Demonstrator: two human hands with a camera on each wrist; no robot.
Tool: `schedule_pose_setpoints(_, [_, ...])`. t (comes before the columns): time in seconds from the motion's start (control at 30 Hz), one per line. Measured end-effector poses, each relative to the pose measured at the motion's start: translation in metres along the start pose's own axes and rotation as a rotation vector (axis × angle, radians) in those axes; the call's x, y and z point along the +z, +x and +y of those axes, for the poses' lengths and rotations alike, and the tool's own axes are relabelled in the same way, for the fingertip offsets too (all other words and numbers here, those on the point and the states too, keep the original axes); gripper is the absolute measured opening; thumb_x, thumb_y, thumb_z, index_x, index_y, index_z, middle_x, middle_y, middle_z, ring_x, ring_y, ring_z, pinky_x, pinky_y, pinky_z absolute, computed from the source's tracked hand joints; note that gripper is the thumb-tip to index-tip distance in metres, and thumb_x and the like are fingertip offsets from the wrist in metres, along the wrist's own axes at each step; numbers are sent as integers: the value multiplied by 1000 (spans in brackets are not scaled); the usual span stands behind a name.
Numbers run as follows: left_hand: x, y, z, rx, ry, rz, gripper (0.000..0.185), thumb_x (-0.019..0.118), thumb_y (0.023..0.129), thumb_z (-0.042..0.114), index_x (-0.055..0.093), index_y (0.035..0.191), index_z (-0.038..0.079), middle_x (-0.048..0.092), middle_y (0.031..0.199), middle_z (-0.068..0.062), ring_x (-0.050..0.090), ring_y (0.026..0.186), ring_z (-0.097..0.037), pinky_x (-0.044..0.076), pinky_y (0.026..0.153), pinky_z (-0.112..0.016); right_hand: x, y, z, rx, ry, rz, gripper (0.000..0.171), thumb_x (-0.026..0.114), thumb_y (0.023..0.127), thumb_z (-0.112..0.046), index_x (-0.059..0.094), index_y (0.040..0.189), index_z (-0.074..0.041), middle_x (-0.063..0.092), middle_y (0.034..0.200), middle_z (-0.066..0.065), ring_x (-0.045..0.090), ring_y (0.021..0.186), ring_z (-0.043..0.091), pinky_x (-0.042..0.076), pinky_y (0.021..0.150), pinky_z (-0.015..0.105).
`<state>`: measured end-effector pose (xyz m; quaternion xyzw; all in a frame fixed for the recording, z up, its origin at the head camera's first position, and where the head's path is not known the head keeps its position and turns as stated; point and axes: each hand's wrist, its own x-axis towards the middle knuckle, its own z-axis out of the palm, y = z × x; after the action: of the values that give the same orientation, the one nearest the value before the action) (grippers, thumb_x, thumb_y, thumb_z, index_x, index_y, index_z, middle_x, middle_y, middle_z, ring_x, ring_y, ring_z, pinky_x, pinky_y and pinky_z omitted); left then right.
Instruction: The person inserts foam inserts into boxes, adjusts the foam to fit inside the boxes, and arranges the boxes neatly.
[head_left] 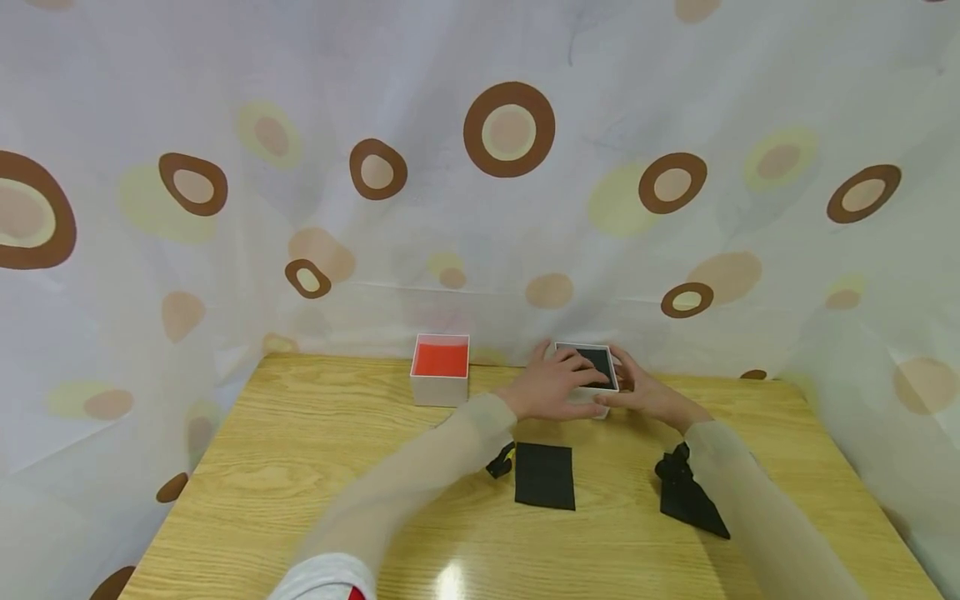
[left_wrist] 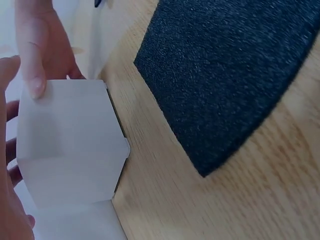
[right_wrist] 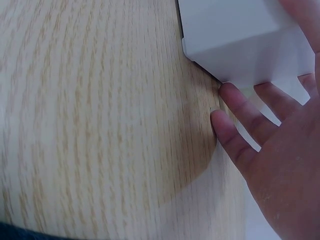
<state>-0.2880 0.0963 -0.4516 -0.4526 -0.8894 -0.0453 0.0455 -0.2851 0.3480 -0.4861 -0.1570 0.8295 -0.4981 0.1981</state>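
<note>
White cardboard forms the small square box point(head_left: 592, 375) standing near the far edge of the wooden table point(head_left: 300, 467), right of centre; its top face shows a black inner surface. The left hand point(head_left: 551, 387) lies over the box from the left, fingers straight and slightly spread across the black top, thumb along the near side. The right hand point(head_left: 648, 392) meets the box from the right, with its thumb against the near right corner. In the left wrist view a fingertip point(left_wrist: 35, 85) presses the upper corner of the white box wall point(left_wrist: 70, 142). In the right wrist view the fingers point(right_wrist: 240, 125) lie straight and loosely spread beside the box point(right_wrist: 245, 40), their tips on the table just below its corner.

A second white box point(head_left: 440, 379), open and lined in orange-red, stands well apart to the left, also near the far edge. A black foam rectangle point(head_left: 544, 475) lies flat nearer the viewer, between the forearms. A spotted curtain point(head_left: 510, 129) encloses the table.
</note>
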Motion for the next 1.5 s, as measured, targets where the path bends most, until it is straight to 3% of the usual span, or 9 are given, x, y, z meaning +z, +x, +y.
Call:
schedule_pose_setpoints(0.13, [3, 2, 1, -3, 20, -37, 54, 43, 103, 70, 56, 148, 43, 52, 154, 14, 37, 147, -16, 15, 123, -66, 2, -1, 0, -10, 15, -12, 103, 67, 103, -22, -15, 166, -20, 8, 169, 31, 24, 149, 56, 26, 114, 74])
schedule_pose_setpoints(0.33, [5, 10, -1, -9, 29, -8, 54, 41, 104, 69, 58, 147, 42, 53, 153, 14, 38, 146, -16, 10, 123, -68, 2, -3, -3, -45, 9, -12, 101, 64, 105, -21, -16, 166, -15, 8, 168, 34, 27, 147, 57, 33, 113, 69])
schedule_pose_setpoints(0.53, [5, 16, 0, -103, 40, -81, 55, 23, 111, 59, 42, 159, 40, 41, 163, 15, 30, 153, -17, 6, 125, -65, 3, -1, 3, -17, 28, -6, 103, 67, 104, -23, -14, 166, -17, 10, 169, 31, 23, 150, 55, 32, 114, 70])
schedule_pose_setpoints(0.73, [5, 23, 6, -142, 98, -116, 57, 14, 111, 59, 41, 159, 42, 38, 165, 14, 29, 155, -20, 5, 124, -66, 1, 0, 7, -47, 28, -9, 101, 65, 105, -20, -15, 166, -18, 7, 170, 31, 22, 150, 56, 33, 112, 70])
schedule_pose_setpoints(0.83, [5, 24, 6, -146, 96, -83, 59, 15, 111, 60, 44, 158, 39, 42, 163, 12, 32, 153, -20, 6, 124, -65, 0, 0, 6, -52, 39, -12, 100, 64, 105, -20, -15, 166, -20, 7, 170, 29, 22, 150, 55, 35, 112, 68])
schedule_pose_setpoints(0.93, [7, 23, 3, -167, 102, 7, 56, 19, 112, 57, 56, 147, 36, 54, 153, 11, 41, 145, -19, 13, 123, -64, 0, 0, 5, -33, 36, -16, 102, 64, 105, -22, -17, 166, -22, 7, 171, 28, 22, 151, 54, 34, 113, 69])
schedule_pose_setpoints(1.1, [9, 15, -7, -205, 212, 118, 50, 23, 114, 49, 69, 126, 33, 68, 132, 13, 52, 127, -18, 25, 117, -61, 1, -1, 1, 20, 22, 19, 106, 69, 102, -27, -16, 166, -23, 5, 171, 28, 17, 152, 54, 25, 116, 72])
schedule_pose_setpoints(1.37, [7, 5, -14, -146, 227, 96, 41, 30, 113, 40, 66, 129, 30, 69, 128, 11, 48, 134, -20, 13, 121, -68, 3, 0, -1, 37, 28, 33, 108, 71, 101, -26, -14, 167, -23, 5, 171, 28, 17, 153, 53, 24, 117, 71])
schedule_pose_setpoints(1.5, [7, 0, -9, -33, 222, 95, 40, 36, 111, 50, 65, 136, 38, 63, 135, 13, 45, 137, -17, 11, 122, -68, 2, -1, -1, 5, 24, 13, 105, 68, 103, -23, -15, 166, -20, 5, 170, 31, 20, 151, 55, 29, 115, 70])
